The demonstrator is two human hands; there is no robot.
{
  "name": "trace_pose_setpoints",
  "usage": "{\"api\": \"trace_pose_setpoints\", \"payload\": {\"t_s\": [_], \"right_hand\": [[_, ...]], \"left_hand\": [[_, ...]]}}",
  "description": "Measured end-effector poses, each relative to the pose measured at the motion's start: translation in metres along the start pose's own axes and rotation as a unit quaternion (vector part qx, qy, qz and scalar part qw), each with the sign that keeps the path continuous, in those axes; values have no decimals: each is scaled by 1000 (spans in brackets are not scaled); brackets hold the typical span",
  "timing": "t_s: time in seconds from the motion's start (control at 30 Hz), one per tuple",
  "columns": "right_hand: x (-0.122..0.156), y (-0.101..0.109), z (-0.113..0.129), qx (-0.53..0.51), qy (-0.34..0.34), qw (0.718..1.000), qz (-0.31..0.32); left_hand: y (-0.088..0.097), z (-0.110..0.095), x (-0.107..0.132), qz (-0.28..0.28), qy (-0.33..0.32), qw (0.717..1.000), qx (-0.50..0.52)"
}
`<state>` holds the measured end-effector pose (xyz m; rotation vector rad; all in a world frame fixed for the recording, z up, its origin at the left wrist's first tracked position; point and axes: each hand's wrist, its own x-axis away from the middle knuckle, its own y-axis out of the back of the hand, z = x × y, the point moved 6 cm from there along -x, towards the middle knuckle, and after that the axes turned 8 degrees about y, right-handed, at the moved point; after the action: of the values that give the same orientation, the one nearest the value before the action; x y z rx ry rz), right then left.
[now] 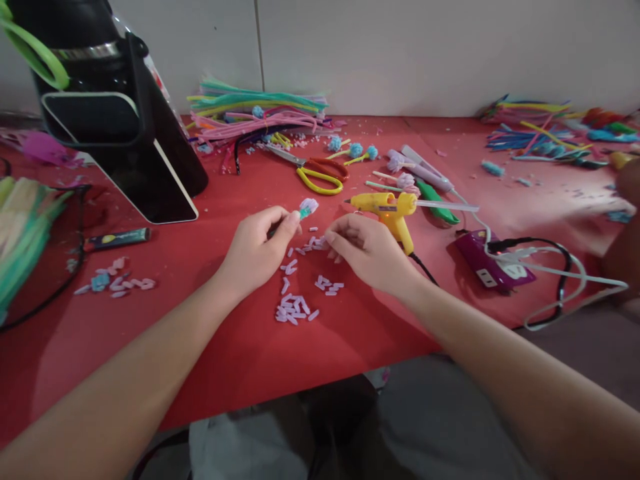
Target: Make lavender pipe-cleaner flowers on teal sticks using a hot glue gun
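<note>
My left hand (260, 247) is closed in a pinch on a small pipe-cleaner flower (308, 207) with a lilac head and a teal stem, held just above the red table (210, 347). My right hand (367, 250) rests on the table with its fingers curled down onto several short lilac pipe-cleaner pieces (313, 244). More of these cut pieces (296, 310) lie in a small heap between my forearms. A yellow hot glue gun (390, 208) stands just behind my right hand, its cord running off to the right.
Yellow-handled scissors (317, 175) lie behind my hands. Bundles of coloured pipe cleaners (255, 113) sit at the back wall, more at the far right (540, 133). A tablet on a black stand (120, 147) stands at left. A purple power strip (493, 267) with cables lies at right.
</note>
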<state>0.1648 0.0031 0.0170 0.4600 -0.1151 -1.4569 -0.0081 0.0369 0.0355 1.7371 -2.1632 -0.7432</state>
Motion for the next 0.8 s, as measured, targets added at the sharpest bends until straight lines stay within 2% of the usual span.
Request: {"api": "trace_pose_setpoints", "payload": {"t_s": [0.1, 0.17, 0.23, 0.3, 0.43, 0.6, 0.8], "right_hand": [[4, -6, 3, -107, -49, 993, 3], [7, -9, 8, -140, -42, 989, 3], [7, -10, 11, -130, -14, 991, -11], [7, -7, 10, -72, 15, 997, -29], [1, -4, 0, 49, 34, 998, -14], [-2, 0, -3, -7, 7, 1000, -13], [4, -5, 13, -90, 30, 994, -58]], "left_hand": [[-3, -3, 6, -13, 16, 999, 34], [-6, -6, 10, -17, 19, 999, 42], [-9, -8, 12, -17, 12, 999, 36], [-10, -10, 13, -21, 3, 999, 27], [-7, -8, 12, -31, 6, 999, 32], [-5, -6, 11, -32, 11, 999, 35], [-12, -8, 14, -23, 5, 1000, 21]]}}
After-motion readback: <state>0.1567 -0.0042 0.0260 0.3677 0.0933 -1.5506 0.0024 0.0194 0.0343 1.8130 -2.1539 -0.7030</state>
